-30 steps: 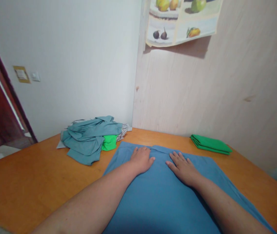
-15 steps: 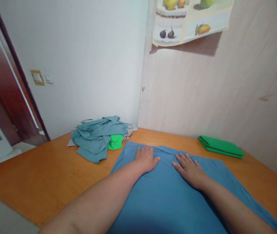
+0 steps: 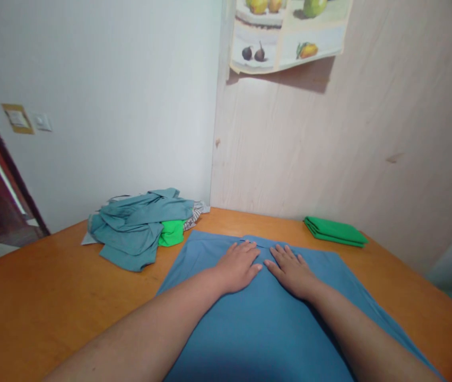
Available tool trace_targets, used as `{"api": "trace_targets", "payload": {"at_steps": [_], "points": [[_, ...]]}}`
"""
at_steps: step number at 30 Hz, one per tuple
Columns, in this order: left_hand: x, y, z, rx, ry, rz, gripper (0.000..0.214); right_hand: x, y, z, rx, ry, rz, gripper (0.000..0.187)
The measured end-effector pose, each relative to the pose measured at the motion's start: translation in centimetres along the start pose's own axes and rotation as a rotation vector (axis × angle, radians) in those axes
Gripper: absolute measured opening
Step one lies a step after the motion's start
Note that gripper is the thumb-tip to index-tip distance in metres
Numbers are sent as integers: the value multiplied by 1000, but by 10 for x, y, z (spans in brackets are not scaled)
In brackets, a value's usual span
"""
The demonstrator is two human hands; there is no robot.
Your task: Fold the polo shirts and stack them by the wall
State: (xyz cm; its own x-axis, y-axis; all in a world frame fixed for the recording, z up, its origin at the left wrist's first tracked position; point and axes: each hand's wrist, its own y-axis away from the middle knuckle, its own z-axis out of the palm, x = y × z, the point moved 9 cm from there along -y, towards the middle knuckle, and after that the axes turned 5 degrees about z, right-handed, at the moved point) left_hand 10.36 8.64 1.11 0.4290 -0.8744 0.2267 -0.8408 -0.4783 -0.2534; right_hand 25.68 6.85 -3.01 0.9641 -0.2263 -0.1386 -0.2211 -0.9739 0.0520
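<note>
A blue garment (image 3: 266,329) lies spread flat over the table, its far edge showing a small raised fold. Its exact kind I cannot make out, and its near end runs out of view. My left hand (image 3: 238,267) rests palm down on the cloth close to the far edge, fingers stretched out. Just to its right, my right hand (image 3: 293,271) also lies flat on the garment with its fingers spread. A narrow gap separates the two thumbs. Neither hand grips anything.
A loose heap of grey-green clothes (image 3: 130,228) sits at the back left, with a bright green cloth (image 3: 171,233) and a striped piece poking out. One folded green cloth (image 3: 335,232) lies at the back right of the wooden table (image 3: 51,297). Walls rise behind.
My hands are closer together on the garment: the left has slid rightward over the cloth toward the right. The view has turned a little to the right.
</note>
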Motion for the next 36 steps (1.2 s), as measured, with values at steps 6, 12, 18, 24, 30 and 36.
{"api": "trace_targets", "payload": {"at_steps": [6, 12, 18, 24, 30, 36], "points": [[6, 0, 16, -116, 21, 46, 58, -2, 2, -4, -5, -41, -4, 81], [1, -1, 16, -125, 16, 35, 60, 10, 5, -33, 168, -122, 88, 76], [0, -1, 15, -126, 23, 20, 58, 49, -1, -22, 107, -80, 310, 86], [0, -2, 16, -136, 25, 31, 60, 59, -5, -19, 72, -99, 338, 89], [-3, -2, 18, -130, 28, 29, 61, 94, -5, -25, 124, -46, 451, 91], [-2, -2, 17, -141, 31, 24, 61, 105, -7, -17, 104, -25, 458, 91]]}}
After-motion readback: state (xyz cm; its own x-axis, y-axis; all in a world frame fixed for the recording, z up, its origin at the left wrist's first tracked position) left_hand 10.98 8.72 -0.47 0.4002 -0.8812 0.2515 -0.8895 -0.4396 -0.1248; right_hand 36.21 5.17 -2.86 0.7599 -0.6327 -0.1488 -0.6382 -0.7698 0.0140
